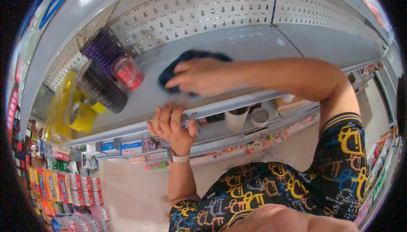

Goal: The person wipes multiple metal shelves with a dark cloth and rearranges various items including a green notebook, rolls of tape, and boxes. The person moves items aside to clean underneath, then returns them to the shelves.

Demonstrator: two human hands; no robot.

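Observation:
My right hand (202, 77) presses a bunched dark blue cloth (207, 54) onto the grey shelf (148, 77); motion blurs the hand slightly. The cloth spreads out under and beyond the fingers. My left hand (173, 126) rests on the shelf's front edge with its fingers apart and nothing in them; a watch with a pale band circles that wrist. Left of the cloth stands a red tape roll (128, 72) in clear wrap. Beside it lean a stack of black tape rolls (101, 87), a purple stack (101, 51) and yellow tape rolls (82, 116).
A white perforated back panel (190, 13) rises behind the shelf. Below, a lower shelf holds a white cup-like container (236, 119), a round tin (259, 116) and small boxes (131, 148). Hanging packaged goods (48, 185) stand at lower left. An upper shelf edge (51, 58) curves along the left.

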